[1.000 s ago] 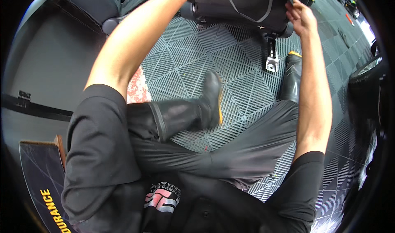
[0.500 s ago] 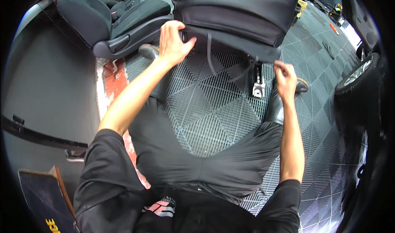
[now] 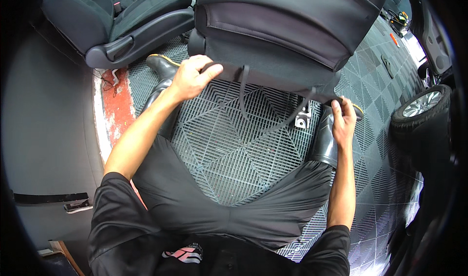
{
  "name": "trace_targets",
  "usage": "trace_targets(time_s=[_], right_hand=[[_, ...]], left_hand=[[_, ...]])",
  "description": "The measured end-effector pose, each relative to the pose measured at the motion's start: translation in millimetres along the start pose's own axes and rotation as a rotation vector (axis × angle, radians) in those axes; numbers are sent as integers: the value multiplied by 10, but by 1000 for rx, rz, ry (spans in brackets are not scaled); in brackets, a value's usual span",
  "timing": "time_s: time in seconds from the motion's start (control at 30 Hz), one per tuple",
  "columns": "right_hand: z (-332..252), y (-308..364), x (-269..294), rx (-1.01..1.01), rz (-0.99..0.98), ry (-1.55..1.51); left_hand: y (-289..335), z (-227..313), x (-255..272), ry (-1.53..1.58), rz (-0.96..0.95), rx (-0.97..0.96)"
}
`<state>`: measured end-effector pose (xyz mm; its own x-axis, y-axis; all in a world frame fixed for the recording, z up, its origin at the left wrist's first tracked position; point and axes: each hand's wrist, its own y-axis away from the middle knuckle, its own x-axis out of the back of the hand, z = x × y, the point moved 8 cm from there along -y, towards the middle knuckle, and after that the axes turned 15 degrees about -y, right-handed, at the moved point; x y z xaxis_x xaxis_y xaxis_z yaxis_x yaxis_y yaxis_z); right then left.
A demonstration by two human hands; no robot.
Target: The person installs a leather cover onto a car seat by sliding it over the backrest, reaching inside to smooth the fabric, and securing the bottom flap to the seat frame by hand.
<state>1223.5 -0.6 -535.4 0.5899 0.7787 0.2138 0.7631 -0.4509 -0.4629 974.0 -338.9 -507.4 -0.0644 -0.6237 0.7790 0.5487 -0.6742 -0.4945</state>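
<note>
Presently, both hands are gripping the lower flap (image 3: 270, 66) of the black seat cover (image 3: 282, 35): the left hand (image 3: 194, 78) is pinching its left end, the right hand (image 3: 344, 119) its right. The flap is hanging at the foot of the seatback, a grey strap (image 3: 242, 95) looping below. It is probably handling as light, pliable and slightly slick, its end corners offering the surest hold.

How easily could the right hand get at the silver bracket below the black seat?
Probably yes: the bracket's end is uncovered, near the right hand. But that hand seems to pinch the dark flap, and a boot stands between.
</note>
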Motion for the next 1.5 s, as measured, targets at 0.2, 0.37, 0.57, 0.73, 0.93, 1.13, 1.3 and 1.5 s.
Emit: trace_targets(time_s=[0.2, 0.37, 0.57, 0.73, 0.93, 1.13, 1.3, 1.5], right_hand=[[620, -326, -22, -281, 83, -59], [466, -429, -162, -153, 153, 367], [-559, -101, -831, 658, 20, 710], [-380, -220, -1273, 496, -194, 831], [-130, -599, -1195, 400, -352, 669], [-98, -1110, -1252, -129, -495, 519], [-183, -1339, -1145, -187, -464, 437], [-13, -1471, -886, -294, -281, 339]], left_hand=[[-214, -256, -322, 77, -91, 293], [-294, -386, -437, -115, -109, 380], [-480, -408, -388, -194, -177, 429], [-625, -398, -408, -206, -392, 472], [-796, -96, -94, -495, -137, 381], [-604, 904, 7, -609, 280, -305], [-736, 839, -474, -641, 219, -342], [-824, 727, -518, -569, 287, -404]])
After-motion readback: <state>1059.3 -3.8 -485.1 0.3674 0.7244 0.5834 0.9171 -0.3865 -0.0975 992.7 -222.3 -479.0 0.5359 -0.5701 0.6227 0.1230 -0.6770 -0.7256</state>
